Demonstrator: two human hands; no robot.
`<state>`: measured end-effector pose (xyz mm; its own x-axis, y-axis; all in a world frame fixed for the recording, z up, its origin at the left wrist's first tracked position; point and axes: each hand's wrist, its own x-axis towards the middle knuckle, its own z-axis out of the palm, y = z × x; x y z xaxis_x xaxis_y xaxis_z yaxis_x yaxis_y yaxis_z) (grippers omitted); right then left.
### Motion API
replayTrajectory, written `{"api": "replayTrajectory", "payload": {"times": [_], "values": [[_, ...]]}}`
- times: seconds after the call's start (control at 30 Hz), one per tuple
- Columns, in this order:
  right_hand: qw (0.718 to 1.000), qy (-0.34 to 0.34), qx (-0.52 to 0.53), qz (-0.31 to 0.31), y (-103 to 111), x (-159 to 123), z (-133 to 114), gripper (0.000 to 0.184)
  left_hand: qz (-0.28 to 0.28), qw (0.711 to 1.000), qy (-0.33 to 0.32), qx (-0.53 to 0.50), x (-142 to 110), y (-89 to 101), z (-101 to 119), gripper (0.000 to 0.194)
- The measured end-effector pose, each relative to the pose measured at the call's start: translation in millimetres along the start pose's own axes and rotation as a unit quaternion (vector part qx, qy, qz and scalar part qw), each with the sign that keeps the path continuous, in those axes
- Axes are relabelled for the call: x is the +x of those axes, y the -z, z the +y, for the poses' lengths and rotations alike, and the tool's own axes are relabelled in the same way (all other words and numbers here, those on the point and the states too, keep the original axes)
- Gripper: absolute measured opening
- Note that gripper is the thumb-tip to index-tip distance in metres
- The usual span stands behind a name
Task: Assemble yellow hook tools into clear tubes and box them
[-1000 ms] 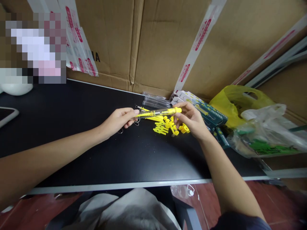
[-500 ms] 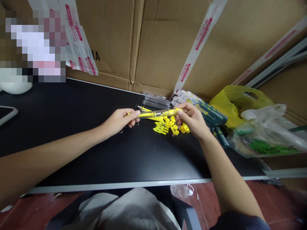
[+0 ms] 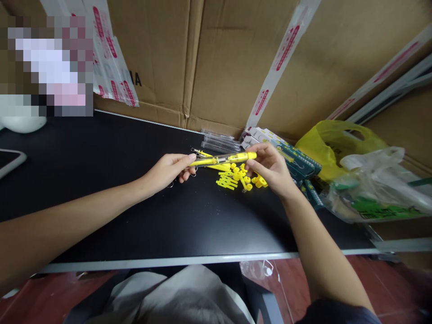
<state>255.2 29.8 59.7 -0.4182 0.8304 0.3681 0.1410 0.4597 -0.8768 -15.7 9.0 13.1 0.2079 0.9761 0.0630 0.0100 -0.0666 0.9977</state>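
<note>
A tubular spring scale (image 3: 221, 159), clear with yellow parts and a spring inside, is held nearly level above the black table. My left hand (image 3: 173, 170) pinches its left end between thumb and fingers. The yellow cap (image 3: 249, 155) at the other end lies between the parted thumb and fingers of my right hand (image 3: 270, 168), which is open around it; whether the thumb touches it I cannot tell. Below and behind the scale are yellow rods with metal hooks (image 3: 199, 153), flat yellow plastic pieces (image 3: 227, 181) and a pile of small yellow caps (image 3: 241, 173).
Clear plastic tubes (image 3: 221, 141) lie at the table's back edge. Beside them are printed boxes (image 3: 300, 162), a yellow plastic bag (image 3: 324, 144) and a clear bag (image 3: 378, 184). Large cardboard boxes (image 3: 229, 63) stand behind the black table (image 3: 189, 225). A white-edged device (image 3: 13, 159) is at the left.
My right thumb and fingers have loosened from the yellow cap and spread apart, so the cap shows more fully. My left hand keeps its hold on the spring scale.
</note>
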Motion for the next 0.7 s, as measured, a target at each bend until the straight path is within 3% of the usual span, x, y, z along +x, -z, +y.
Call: {"api": "replayTrajectory", "payload": {"times": [0.27, 0.43, 0.7], "values": [[1.000, 0.018, -0.004, -0.010, 1.3, -1.7, 2.3, 0.030, -0.008, 1.000, 0.000, 0.003, -1.5, -0.8, 2.3, 0.042], [1.000, -0.005, 0.004, 0.008, -0.2, -1.3, -0.2, 0.035, -0.010, 1.000, -0.008, 0.004, -0.9, -0.3, 2.4, 0.041], [0.999, -0.025, 0.003, 0.022, 0.4, 0.6, -1.2, 0.024, -0.005, 1.000, -0.004, -0.003, -1.4, -1.3, 2.6, 0.045]]}}
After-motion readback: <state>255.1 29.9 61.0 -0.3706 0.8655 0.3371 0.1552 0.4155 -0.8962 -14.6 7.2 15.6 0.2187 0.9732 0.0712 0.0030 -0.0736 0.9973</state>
